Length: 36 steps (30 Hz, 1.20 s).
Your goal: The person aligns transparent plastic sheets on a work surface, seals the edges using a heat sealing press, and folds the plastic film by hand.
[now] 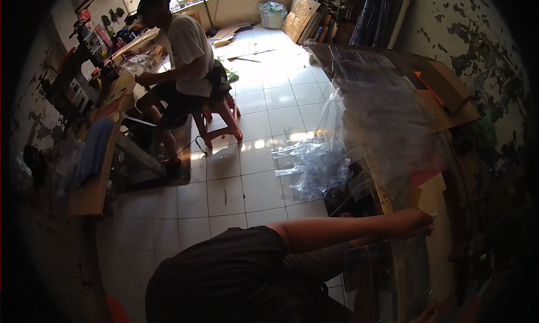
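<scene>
We see the left grip (411,223) positioned over the table (384,198), with its fingers curled closed around a small white piece (433,214), whose tip projects just to the right of the knuckles. We cannot tell the state of the right grip, which is not clearly made out in the shadow. The tan sheet (435,196) lies directly under and beside the left grip; clear film (414,267) lies just below it. Near the left grip, on its far side, we find a red piece (426,177); farther beyond, a broad layer of plastic sheets (387,107) covers the table. Farthest along, an orange strip (431,91) rests against brown cardboard (445,90). To the left of the grip, we locate a heap of clear bags (314,166). Well apart, beyond those, a co-worker (188,59) sits on a red stool (222,121).
</scene>
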Motion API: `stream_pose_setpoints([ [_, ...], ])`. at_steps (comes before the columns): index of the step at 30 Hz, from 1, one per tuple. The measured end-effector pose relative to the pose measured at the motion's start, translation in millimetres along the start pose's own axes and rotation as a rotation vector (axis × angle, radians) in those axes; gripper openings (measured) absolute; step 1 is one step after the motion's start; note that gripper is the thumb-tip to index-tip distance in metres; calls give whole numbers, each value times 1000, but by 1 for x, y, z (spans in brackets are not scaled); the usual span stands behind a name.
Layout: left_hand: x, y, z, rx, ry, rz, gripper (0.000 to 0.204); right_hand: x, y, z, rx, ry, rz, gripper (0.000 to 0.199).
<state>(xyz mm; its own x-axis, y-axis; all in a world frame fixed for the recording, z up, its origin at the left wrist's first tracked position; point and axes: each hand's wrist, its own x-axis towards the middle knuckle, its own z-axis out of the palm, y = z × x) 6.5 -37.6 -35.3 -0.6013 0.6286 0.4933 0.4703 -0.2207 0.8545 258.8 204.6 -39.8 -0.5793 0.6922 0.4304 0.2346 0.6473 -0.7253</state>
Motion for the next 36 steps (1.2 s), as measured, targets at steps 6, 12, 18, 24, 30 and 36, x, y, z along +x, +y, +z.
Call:
stream_pose_setpoints([
  [6,-2,1,-2,8,19,1,29,4,5,-3,-2,6,-36,39],
  [12,-5,-6,1,22,35,31,30,3,8,-7,-10,27,-77,39],
  [18,-4,-9,5,37,56,10,30,10,25,-13,-31,42,-153,39],
  [24,-6,-1,5,89,42,23,30,16,45,-22,-58,60,-231,39],
  [30,-6,-5,6,76,45,8,33,19,63,-28,-92,74,-302,40],
  [36,-8,-9,4,72,56,18,33,24,70,-26,-109,70,-360,40],
])
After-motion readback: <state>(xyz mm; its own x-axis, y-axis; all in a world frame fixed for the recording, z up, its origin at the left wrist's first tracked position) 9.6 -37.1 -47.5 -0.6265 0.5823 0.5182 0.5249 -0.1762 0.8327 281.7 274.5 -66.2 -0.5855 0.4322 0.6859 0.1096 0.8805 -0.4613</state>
